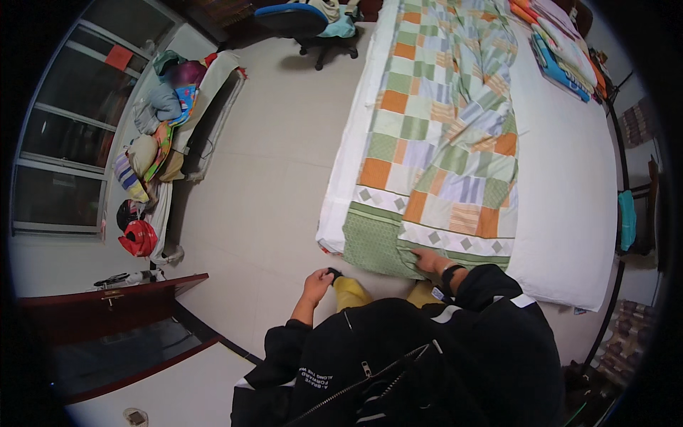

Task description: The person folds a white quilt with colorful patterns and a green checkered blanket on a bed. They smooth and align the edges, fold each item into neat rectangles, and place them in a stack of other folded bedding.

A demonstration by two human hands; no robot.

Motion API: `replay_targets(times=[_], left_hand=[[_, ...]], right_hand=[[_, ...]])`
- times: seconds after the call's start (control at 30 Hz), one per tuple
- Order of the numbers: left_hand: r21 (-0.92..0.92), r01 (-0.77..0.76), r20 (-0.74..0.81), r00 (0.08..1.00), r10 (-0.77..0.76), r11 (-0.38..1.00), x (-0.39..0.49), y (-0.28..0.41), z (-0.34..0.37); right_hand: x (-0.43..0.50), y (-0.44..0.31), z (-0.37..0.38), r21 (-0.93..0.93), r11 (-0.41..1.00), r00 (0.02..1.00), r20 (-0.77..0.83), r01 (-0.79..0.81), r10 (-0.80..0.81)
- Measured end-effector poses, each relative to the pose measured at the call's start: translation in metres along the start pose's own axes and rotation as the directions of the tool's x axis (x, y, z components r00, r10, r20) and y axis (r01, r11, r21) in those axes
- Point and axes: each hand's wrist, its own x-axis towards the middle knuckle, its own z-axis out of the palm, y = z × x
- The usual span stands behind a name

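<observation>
A patchwork quilt cover (406,120) in green, orange, white and lilac runs lengthwise over a bed with a white sheet (565,176). Its left part lies fairly flat, while folds and creases gather along the middle and right. At the foot of the bed, my right hand (427,260) has its fingers on the green hem, pinching the cloth, which puckers there. My left hand (318,283) hangs in front of my left knee, off the bed's corner. Its fingers are curled and nothing shows in them, though the fingertips are partly hidden.
Folded bedding (565,53) is stacked at the bed's far right. An office chair (299,21) with clothes stands beyond the floor. Along the window, a ledge holds pillows (163,101) and a red bag (137,238). An open wooden door (106,315) stands at lower left.
</observation>
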Motion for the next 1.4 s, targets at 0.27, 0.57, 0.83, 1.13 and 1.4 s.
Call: replay_targets(times=[0.27,0.57,0.83,1.13,1.4], left_hand=[[-0.177,0.231,0.010,0.973,-0.233,0.957,0.016,-0.071,-0.190],[-0.175,0.053,-0.114,0.991,-0.074,0.983,0.070,-0.043,-0.358],[-0.181,0.037,0.100,0.995,-0.019,0.983,0.171,0.043,-0.362],[0.067,0.168,0.123,0.977,-0.175,0.984,0.342,0.171,-0.434],[0.032,0.073,0.162,0.984,-0.077,0.997,0.502,0.317,-0.415]], right_hand=[[0.039,-0.058,-0.009,-0.062,0.900,0.849,-0.367,-0.431,0.381],[0.162,-0.189,0.009,-0.040,0.944,0.746,-0.624,-0.327,0.232],[0.186,-0.191,-0.004,0.076,0.881,0.782,-0.429,-0.467,0.452],[0.271,-0.110,-0.031,0.651,0.714,0.805,-0.263,-0.259,0.532],[0.373,-0.204,-0.199,0.478,0.848,0.654,-0.570,-0.229,0.498]])
